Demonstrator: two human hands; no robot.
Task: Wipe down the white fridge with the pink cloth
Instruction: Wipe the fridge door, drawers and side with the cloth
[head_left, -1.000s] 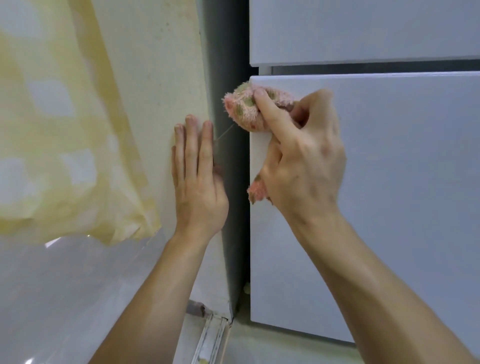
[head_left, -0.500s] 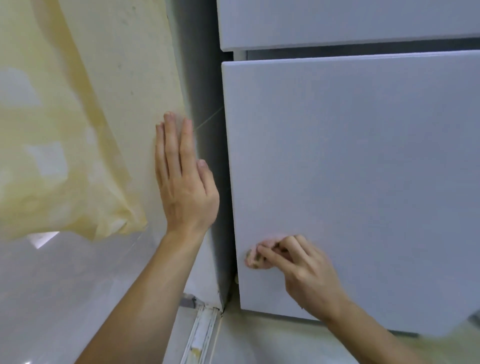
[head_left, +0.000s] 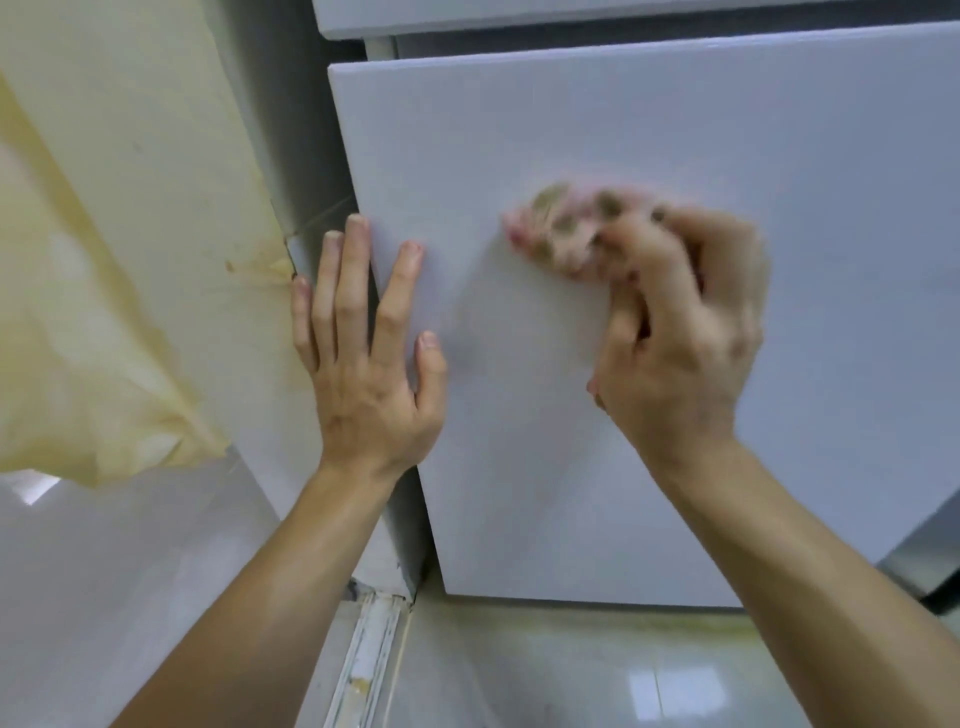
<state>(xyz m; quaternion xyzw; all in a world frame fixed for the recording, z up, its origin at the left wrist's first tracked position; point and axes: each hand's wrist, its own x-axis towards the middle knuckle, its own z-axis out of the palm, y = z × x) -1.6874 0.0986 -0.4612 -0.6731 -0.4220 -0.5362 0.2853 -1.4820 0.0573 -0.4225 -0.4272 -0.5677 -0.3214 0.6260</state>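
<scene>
The white fridge door (head_left: 701, 130) fills the upper right of the head view. My right hand (head_left: 680, 332) presses a bunched pink cloth (head_left: 561, 223) with olive spots against the door's middle; the cloth and fingers are motion-blurred. My left hand (head_left: 369, 353) lies flat with fingers spread across the door's left edge, thumb and forefinger on the front face, the other fingers over the side gap. Another white door (head_left: 519, 13) sits above, separated by a dark slot.
A cream wall (head_left: 171, 171) with a yellow curtain (head_left: 62, 332) stands left of the fridge. Glossy pale floor tiles (head_left: 597, 675) run below, with a worn white floor strip (head_left: 369, 660) at the fridge's bottom left corner.
My right hand has swept the cloth from the door's lower left corner up to its middle. My left hand has shifted from the wall onto the door's left edge.
</scene>
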